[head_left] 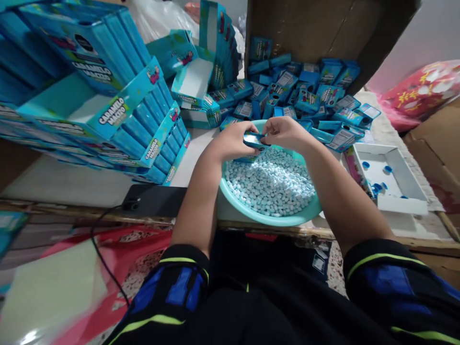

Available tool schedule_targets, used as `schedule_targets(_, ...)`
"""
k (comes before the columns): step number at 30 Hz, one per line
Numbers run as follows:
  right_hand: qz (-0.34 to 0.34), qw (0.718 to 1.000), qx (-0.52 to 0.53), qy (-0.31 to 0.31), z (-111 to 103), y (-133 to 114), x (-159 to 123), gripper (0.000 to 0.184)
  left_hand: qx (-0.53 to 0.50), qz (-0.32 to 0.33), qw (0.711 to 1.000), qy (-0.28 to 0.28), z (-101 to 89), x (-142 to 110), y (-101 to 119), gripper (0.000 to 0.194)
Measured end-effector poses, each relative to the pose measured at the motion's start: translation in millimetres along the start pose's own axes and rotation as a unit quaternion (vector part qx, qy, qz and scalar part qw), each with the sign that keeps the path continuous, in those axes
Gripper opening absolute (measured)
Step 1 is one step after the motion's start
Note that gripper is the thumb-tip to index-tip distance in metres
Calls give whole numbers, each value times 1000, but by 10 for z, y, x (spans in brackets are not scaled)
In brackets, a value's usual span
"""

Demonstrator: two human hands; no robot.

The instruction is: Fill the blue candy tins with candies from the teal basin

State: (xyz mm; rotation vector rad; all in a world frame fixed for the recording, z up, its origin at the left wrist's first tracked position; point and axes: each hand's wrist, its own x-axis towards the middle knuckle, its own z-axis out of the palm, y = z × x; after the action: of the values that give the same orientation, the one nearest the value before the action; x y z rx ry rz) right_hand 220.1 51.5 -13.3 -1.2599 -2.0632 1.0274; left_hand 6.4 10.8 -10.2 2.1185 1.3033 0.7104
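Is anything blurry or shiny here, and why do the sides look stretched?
Head view: pellets fairly clear, fine print on small boxes too soft to read; glare on the pale sheet, lower left; shadow inside the cardboard box; the stacked display boxes look stretched, probably from a wide lens.

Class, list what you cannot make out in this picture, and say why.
All in the head view:
- How full the small box is: fingers of the left hand and right hand cover part.
- Basin floor: hidden under the pellets.
- Fine print on the loose packs: too small, blurred.
- Red patterned bag's far side: cut off by the right edge.
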Motion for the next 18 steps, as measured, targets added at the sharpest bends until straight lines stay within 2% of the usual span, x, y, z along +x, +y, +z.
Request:
schedule_targets(5,-27,998,29,50,-73,64,-44,34,-1,-12,999,36,7,22,-12,44)
schedule_targets(10,-6,998,54,26,-80,2,-77,36,15,-24,999,30,-3,19,38,43)
schedule_targets(13,8,995,98,34,-73,-64,-83,41,7,-21,999,33,-11,1,69,44)
schedule_targets(15,12,993,111,44,-67,-80,-70,38,4,-17,999,43,-11,-6,70,44)
schedule_targets(18,17,993,102,61,-49,-6,-4,23,4,-8,999,53,3,3,40,44)
